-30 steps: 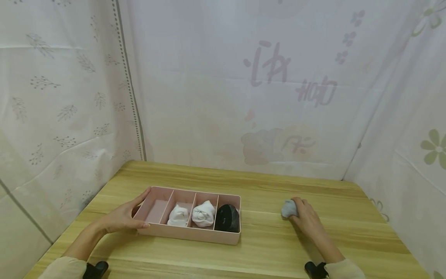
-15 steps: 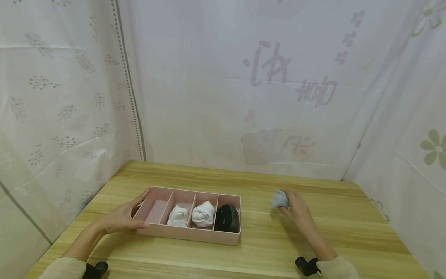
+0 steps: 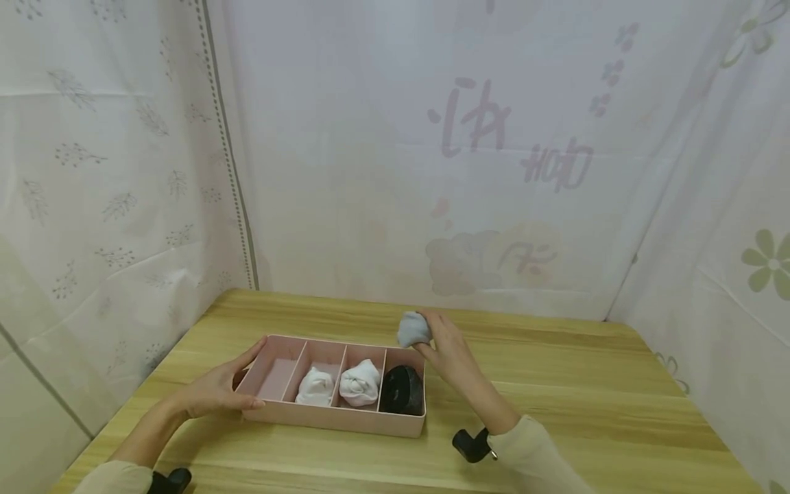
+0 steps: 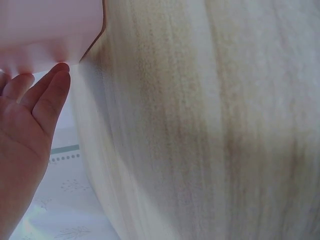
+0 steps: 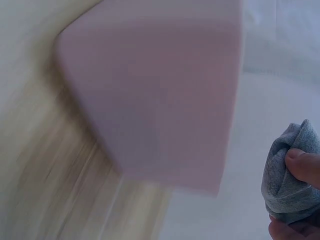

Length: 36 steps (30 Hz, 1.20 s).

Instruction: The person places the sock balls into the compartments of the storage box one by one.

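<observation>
My left hand (image 3: 210,392) holds the left end of a pink divided box (image 3: 336,420), thumb on its front wall. In the left wrist view, the fingertips (image 4: 61,75) touch the box's end wall. My right hand (image 3: 453,353) pinches a balled-up grey-blue sock (image 3: 412,330) above the box's back right corner. Thumb and fingers squeeze the same bundle in the right wrist view. Inside the box, a white rolled sock (image 3: 315,388) lies in the second compartment from the left, another white rolled sock (image 3: 360,383) in the third, and a black rolled sock (image 3: 402,390) in the rightmost. The leftmost compartment shows its bare floor.
The box stands on a wood-grain table (image 3: 555,398), left of the middle. Pale printed curtains (image 3: 370,171) hang behind the table and along both sides. A black wrist mount (image 3: 472,446) sits below the right forearm.
My right hand has carried the grey-blue sock leftward and up, from the right side of the table to above the box's right end. The left hand and box stay in place.
</observation>
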### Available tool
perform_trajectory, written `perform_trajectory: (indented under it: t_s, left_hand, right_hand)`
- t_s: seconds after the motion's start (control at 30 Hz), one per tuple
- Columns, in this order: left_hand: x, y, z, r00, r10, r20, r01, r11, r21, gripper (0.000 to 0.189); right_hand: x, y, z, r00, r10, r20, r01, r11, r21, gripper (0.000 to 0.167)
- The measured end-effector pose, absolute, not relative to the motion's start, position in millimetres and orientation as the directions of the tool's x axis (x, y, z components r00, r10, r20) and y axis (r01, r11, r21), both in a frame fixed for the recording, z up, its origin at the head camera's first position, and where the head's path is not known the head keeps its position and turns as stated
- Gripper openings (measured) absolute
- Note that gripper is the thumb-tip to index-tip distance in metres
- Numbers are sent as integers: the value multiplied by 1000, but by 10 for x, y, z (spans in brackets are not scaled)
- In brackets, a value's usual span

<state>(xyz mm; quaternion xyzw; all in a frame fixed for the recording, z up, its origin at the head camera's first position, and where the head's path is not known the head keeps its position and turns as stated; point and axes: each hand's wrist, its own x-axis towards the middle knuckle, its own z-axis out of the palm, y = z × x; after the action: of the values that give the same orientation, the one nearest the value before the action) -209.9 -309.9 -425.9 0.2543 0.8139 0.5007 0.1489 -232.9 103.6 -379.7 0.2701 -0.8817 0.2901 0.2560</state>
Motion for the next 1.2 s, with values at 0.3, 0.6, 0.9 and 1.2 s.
perform_trajectory:
  t_s: [0.3,0.6,0.9,1.2]
  left_hand:
    - [-2089,-3090,-4261,-826,563,29,279,362,890,103]
    - [-2075,-3081,-4237,-822,568,31,289,370,883,104]
    - [-2082,-3087,-4226,-835,550,9,287,421,860,103]
    - [-2096,-3093,-4249,-837,543,71,335,406,850,101]
  right_hand:
    - [-2307,527,-3729,-668,-431,607,-700,642,-314,51]
    - [-2278,83,-3736,-677,-486,553,-705,645,-296,53]
    - [-2192,-254,-3737,-633,-571,523,-752,614,-240,50]
    - [-2160,-584,-3801,-595,-605,530,-769,620,-155,45]
